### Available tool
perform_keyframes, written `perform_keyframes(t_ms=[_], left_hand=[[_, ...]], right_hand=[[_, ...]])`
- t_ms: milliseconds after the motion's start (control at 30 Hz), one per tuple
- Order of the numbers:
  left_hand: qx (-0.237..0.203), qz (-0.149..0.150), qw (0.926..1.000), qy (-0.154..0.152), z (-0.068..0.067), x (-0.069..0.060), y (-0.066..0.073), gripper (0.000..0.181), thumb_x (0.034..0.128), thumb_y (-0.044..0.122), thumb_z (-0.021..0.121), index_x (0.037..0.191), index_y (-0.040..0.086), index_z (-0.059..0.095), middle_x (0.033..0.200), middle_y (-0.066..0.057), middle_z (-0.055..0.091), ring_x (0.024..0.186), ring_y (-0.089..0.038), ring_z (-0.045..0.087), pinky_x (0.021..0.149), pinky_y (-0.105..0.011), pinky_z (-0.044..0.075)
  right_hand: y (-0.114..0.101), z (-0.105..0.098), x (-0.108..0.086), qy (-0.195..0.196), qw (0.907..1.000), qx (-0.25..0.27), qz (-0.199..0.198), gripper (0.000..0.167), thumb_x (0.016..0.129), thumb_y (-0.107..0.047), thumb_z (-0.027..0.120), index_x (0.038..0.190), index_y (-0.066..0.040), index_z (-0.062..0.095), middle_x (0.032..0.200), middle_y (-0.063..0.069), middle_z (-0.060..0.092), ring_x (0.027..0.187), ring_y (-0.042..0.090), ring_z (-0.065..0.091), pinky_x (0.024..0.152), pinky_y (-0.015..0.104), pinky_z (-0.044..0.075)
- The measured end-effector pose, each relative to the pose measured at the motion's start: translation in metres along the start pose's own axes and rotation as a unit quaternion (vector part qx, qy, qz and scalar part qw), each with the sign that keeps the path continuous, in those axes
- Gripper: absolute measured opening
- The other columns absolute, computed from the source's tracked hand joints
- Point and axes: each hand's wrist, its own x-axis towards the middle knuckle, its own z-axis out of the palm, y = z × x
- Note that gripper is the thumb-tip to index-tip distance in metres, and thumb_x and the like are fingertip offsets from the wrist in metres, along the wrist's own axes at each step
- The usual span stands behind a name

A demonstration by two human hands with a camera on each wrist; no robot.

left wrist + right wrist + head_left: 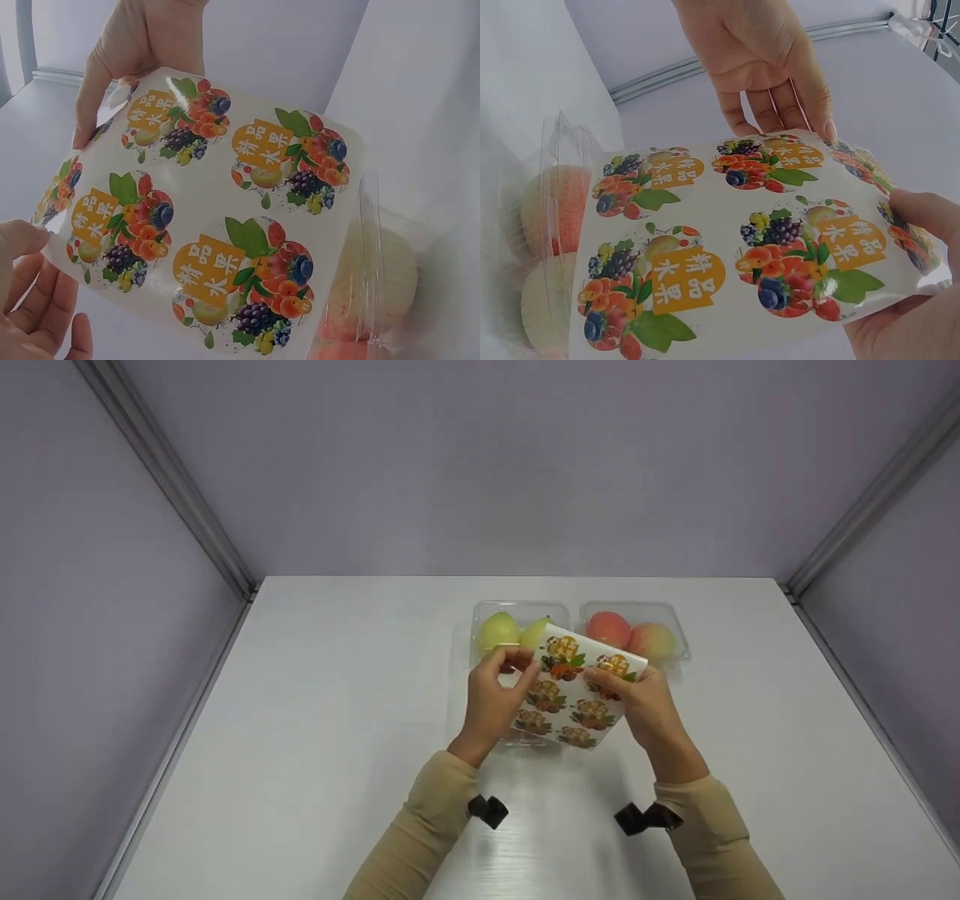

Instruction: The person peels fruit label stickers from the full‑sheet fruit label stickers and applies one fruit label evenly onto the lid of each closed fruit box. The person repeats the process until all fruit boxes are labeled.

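A white sheet of round fruit stickers is held up over the table between both hands, tilted. My right hand grips its right edge, thumb on the printed face and other fingers behind. At its upper left edge, my left hand pinches the sheet with thumb and forefinger; in the right wrist view the left hand's other fingers hang loosely curved beyond the edge. Orange labels and mixed fruit are printed on each sticker. No sticker is seen lifted from the sheet.
Behind the sheet, a clear plastic box holds green fruit. To its right, another clear box holds peach-like fruit. Below the sheet a clear plastic rim shows. All rest on a white table between pale walls.
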Motion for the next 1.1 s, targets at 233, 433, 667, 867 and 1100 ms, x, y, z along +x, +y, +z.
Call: perform_keyframes(t_ms=[233,433,667,867,1100], left_hand=[[0.019,0.045,0.9983,0.029,0.0,0.003,0.005,0.019,0.0896,0.015,0.067,0.103,0.002,0.065,0.097,-0.011,0.068,0.089,-0.02,0.066,0.082,-0.034,0.054],[0.056,0.083,0.9941,0.041,0.001,0.003,0.006,0.02,0.0897,0.015,0.067,0.106,0.004,0.066,0.106,-0.01,0.065,0.099,-0.019,0.063,0.089,-0.027,0.054],[0.115,0.13,0.984,0.041,0.001,0.002,0.002,0.022,0.0897,0.018,0.068,0.108,0.005,0.069,0.118,-0.009,0.064,0.116,-0.02,0.058,0.102,-0.03,0.048],[0.118,0.127,0.9844,0.027,0.001,0.001,0.001,0.022,0.0908,0.017,0.066,0.109,0.006,0.069,0.119,-0.007,0.065,0.116,-0.019,0.059,0.102,-0.028,0.048],[0.111,0.108,0.9877,0.022,0.003,-0.001,-0.001,0.024,0.0906,0.017,0.066,0.111,0.005,0.068,0.113,-0.008,0.069,0.11,-0.019,0.062,0.099,-0.03,0.051]], right_hand=[[0.001,0.003,0.0,0.001,1.0,-0.001,-0.007,0.009,0.086,-0.008,0.07,0.085,-0.016,0.072,0.074,-0.009,0.073,0.073,0.011,0.07,0.072,0.027,0.056],[0.002,0.007,-0.002,0.003,1.0,-0.007,-0.003,0.011,0.084,-0.002,0.07,0.083,-0.013,0.071,0.071,-0.009,0.072,0.071,0.012,0.069,0.069,0.026,0.055],[0.003,0.01,-0.002,0.004,1.0,-0.007,-0.001,0.009,0.083,0.0,0.07,0.09,-0.004,0.07,0.071,-0.01,0.071,0.071,0.011,0.068,0.07,0.027,0.055],[0.004,0.01,-0.002,0.001,1.0,-0.006,-0.001,0.012,0.083,-0.001,0.07,0.091,-0.009,0.069,0.074,-0.01,0.071,0.073,0.008,0.067,0.071,0.026,0.055],[0.005,0.011,-0.003,0.003,1.0,-0.003,-0.002,0.012,0.081,-0.003,0.073,0.091,-0.009,0.069,0.075,-0.01,0.071,0.074,0.009,0.067,0.072,0.026,0.055]])
